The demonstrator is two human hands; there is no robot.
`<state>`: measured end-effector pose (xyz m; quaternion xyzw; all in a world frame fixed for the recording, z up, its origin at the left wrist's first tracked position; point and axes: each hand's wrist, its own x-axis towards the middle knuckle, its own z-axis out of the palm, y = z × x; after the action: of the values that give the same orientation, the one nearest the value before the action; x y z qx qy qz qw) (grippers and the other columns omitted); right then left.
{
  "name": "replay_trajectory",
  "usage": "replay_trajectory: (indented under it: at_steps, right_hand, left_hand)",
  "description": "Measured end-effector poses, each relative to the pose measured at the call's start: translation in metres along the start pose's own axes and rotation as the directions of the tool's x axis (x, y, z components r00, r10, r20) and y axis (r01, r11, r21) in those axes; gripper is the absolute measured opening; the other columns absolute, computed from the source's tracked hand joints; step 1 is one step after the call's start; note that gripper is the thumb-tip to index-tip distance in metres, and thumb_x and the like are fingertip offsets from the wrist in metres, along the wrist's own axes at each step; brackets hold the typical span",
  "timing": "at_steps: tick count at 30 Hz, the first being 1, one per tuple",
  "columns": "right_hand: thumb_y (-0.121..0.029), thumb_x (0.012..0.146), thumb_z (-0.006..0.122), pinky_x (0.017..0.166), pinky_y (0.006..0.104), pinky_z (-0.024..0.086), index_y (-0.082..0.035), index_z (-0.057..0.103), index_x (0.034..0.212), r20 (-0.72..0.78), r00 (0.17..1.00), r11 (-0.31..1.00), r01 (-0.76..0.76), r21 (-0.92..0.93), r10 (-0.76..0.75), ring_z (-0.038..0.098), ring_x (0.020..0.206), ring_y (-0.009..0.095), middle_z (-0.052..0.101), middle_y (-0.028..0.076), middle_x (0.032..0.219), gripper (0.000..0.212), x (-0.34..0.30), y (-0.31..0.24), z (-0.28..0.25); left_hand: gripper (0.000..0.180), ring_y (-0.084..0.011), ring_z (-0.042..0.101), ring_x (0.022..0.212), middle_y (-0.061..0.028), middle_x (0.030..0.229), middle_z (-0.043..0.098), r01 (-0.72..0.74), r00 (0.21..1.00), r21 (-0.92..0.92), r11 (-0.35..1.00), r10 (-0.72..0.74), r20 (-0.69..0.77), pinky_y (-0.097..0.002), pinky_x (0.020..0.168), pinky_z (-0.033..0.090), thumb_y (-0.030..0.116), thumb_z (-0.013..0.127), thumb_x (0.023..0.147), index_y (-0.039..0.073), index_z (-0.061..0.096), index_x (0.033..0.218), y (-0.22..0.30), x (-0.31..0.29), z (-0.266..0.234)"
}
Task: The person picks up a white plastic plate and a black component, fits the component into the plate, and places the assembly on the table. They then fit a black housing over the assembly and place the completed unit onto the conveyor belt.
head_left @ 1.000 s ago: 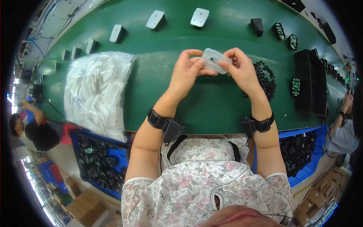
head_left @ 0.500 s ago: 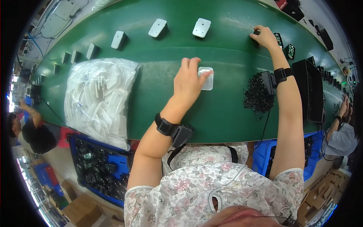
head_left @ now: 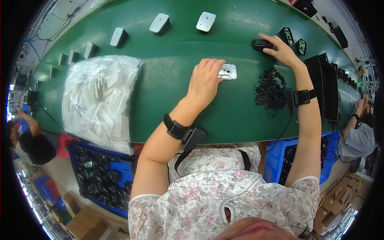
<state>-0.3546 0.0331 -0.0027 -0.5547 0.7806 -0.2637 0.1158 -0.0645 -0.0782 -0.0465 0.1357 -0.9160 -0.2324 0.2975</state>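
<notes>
My left hand [head_left: 204,80] is closed on one end of a small translucent white plastic cover [head_left: 229,72], which lies crosswise above the green table; a dark spot shows in its middle. Farther right, my right hand [head_left: 283,52] has its thumb and fingers around the end of a black plastic casing [head_left: 262,45]. Just beyond that hand stand two open black casings with green circuit boards, a far one [head_left: 286,36] and a nearer one [head_left: 302,47]. Loose small black parts [head_left: 270,90] lie in a heap on the near side of my right hand.
At left sits a clear bag of white plastic covers [head_left: 98,100]. Several white-topped casings, one of them the rightmost [head_left: 206,21], stand in a curved row along the far side. A black bin [head_left: 322,86] is at right. Blue crates [head_left: 280,160] flank my lap.
My left hand has gripped the plastic cover and turned it from lengthwise to crosswise. My right hand has come nearer, bringing the black casing away from the far side.
</notes>
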Motion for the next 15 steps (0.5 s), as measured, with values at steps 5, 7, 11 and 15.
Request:
replay_trajectory:
  at_steps: [5,7,11,15]
  right_hand:
    - [-0.011,0.077,0.07,0.087,0.033,0.046,-0.014,0.049,0.125,-0.046,0.998,0.978,-0.041,-0.205,0.032,0.057,0.099,0.026,0.058,0.01,0.113,0.052,-0.011,-0.014,0.008]
    - [-0.013,0.075,0.071,0.082,0.0342,0.048,-0.011,0.05,0.121,-0.145,0.987,0.991,0.056,-0.12,-0.074,0.06,0.095,0.026,0.06,0.012,0.108,0.05,-0.023,-0.049,0.018]
    - [-0.01,0.071,0.071,0.082,0.0344,0.047,-0.004,0.055,0.113,-0.052,0.954,0.949,0.288,-0.127,-0.297,0.057,0.095,0.029,0.06,0.012,0.105,0.045,-0.043,-0.102,0.041]
    - [-0.011,0.066,0.073,0.075,0.0355,0.048,-0.006,0.058,0.107,-0.007,0.922,0.903,0.377,-0.208,-0.387,0.055,0.085,0.026,0.061,0.007,0.096,0.043,-0.044,-0.117,0.057]
  left_hand:
    - [0.047,-0.0304,0.05,0.104,-0.0122,0.109,0.056,0.001,1.0,-0.106,0.994,-0.002,-0.008,-0.0387,0.087,0.042,-0.001,0.068,0.068,0.001,0.052,0.112,-0.005,0.002,0.004]
    - [0.044,-0.0322,0.05,0.104,-0.0142,0.109,0.056,0.06,0.997,-0.21,0.976,-0.066,-0.025,-0.0394,0.09,0.042,-0.004,0.064,0.072,0.0,0.051,0.114,-0.007,-0.001,0.002]
    - [0.04,-0.0335,0.053,0.102,-0.0161,0.108,0.058,0.166,0.981,-0.319,0.933,-0.188,-0.041,-0.04,0.087,0.045,-0.006,0.057,0.076,0.0,0.052,0.115,-0.009,-0.002,-0.005]
    - [0.035,-0.0327,0.056,0.104,-0.0161,0.111,0.061,0.154,0.982,-0.319,0.935,-0.18,-0.054,-0.0391,0.088,0.047,-0.008,0.048,0.079,0.001,0.058,0.111,-0.013,0.002,-0.012]
